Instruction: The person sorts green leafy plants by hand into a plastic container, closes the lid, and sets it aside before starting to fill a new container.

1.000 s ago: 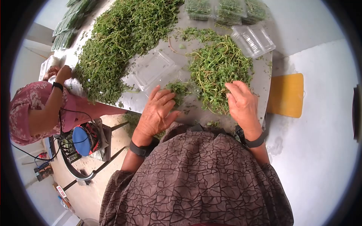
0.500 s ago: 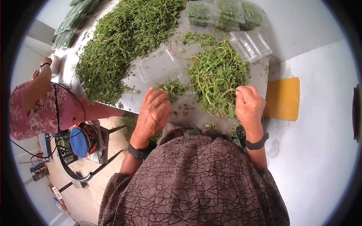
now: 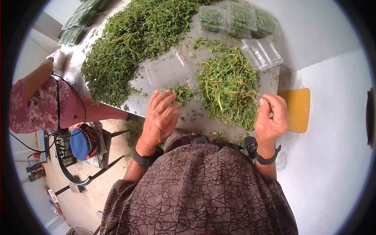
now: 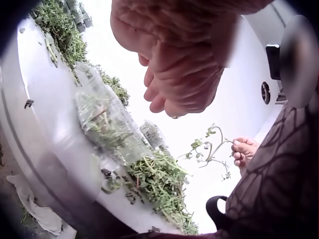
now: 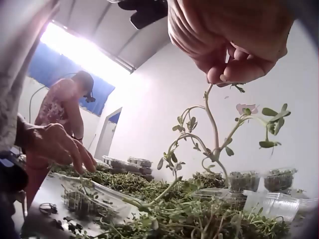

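Right of the desk point(image 3: 270, 84), a yellow panel point(image 3: 298, 111) shows low down against the pale wall point(image 3: 333, 98). On the left, a second person point(image 3: 37, 105) in pink floral clothing is beside the desk, with black cables point(image 3: 58, 105) hanging in front. Nearby, a round blue item point(image 3: 80, 145) sits at a chair point(image 3: 87, 181) with a curved bar, above the pale floor point(image 3: 90, 199). The right wrist view shows blue sheeting point(image 5: 104, 92) under bright light

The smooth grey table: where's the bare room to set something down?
The table has mostly bare strips left of the large leafy green heap and between the smaller green heap and right table edge. Far right, filled clear plastic boxes crowd it.
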